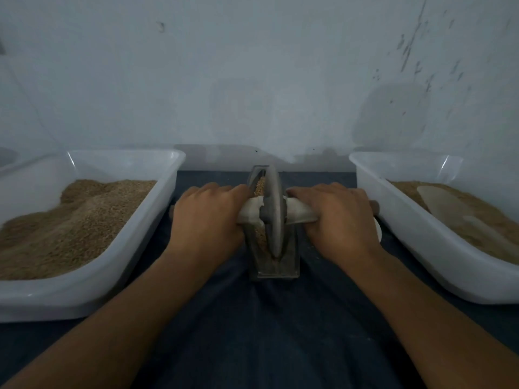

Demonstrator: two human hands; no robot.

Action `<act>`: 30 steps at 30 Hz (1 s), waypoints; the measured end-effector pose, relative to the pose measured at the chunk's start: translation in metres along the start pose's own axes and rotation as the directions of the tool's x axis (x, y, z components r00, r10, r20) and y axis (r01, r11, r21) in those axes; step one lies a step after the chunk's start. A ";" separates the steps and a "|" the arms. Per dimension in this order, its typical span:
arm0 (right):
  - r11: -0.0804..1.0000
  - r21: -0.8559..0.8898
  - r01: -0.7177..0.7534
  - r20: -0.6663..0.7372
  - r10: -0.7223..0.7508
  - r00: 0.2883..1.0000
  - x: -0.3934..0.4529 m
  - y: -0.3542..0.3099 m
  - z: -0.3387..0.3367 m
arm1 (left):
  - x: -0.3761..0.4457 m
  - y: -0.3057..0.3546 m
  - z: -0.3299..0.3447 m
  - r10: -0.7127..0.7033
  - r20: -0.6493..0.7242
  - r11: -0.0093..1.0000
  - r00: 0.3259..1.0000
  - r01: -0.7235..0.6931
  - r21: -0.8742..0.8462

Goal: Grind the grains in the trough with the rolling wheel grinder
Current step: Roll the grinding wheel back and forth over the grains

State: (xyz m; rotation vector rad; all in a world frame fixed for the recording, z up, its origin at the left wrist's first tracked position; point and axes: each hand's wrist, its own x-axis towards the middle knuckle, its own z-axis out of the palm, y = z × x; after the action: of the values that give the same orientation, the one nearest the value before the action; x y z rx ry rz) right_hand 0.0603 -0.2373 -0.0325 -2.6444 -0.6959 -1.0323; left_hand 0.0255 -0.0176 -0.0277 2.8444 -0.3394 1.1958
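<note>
Reaching forward: two bare forearms run from the bottom edge toward the middle over a dark cloth (261,332) spread on the surface.
Trough: a narrow metal trough (276,265) lies lengthwise at 12 o'clock from the person, its near end closest.
Left grip: the left hand (206,217) is curled over the wrapped handle (250,210) on the wheel's 9 o'clock side, fingers folded round it.
Right grip: the right hand (338,217) is wrapped the same way round the handle at 3 o'clock.
Wheel: the rolling wheel grinder (273,211) stands upright on edge in the trough, about mid-length, between the two hands.
Grains: brown grains (260,189) show in the trough beside and beyond the wheel (they look mostly whole, though the light is dim).
Left tub: a white tub (92,284) at 9 o'clock holds a heap of similar grain.
Right tub: a white tub (421,228) at 3 o'clock holds brown material with a pale scoop (446,209) lying on it.
Progress: grinding appears under way, not finished; kernels in the trough look uncrushed, so more passes seem needed.
</note>
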 end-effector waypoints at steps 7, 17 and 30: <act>0.999 0.031 -0.030 0.055 0.028 0.998 0.000 -0.001 0.003 | 0.000 -0.003 0.001 -0.038 0.122 0.999 0.992 0.034 0.032; 0.997 -0.014 -0.082 0.059 0.082 0.995 0.009 0.001 0.023 | 0.004 -0.008 0.023 0.011 0.179 0.986 0.984 -0.041 0.164; 0.993 -0.096 -0.068 0.145 0.081 0.986 0.033 0.029 0.060 | 0.038 -0.018 0.059 0.022 0.201 0.966 0.979 -0.072 0.247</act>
State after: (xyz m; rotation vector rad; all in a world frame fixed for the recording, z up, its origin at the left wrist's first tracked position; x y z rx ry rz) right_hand 0.1311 -0.2293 -0.0550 -2.8258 -0.5866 -0.8731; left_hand 0.0961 -0.0143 -0.0411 3.2045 -0.2805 1.0349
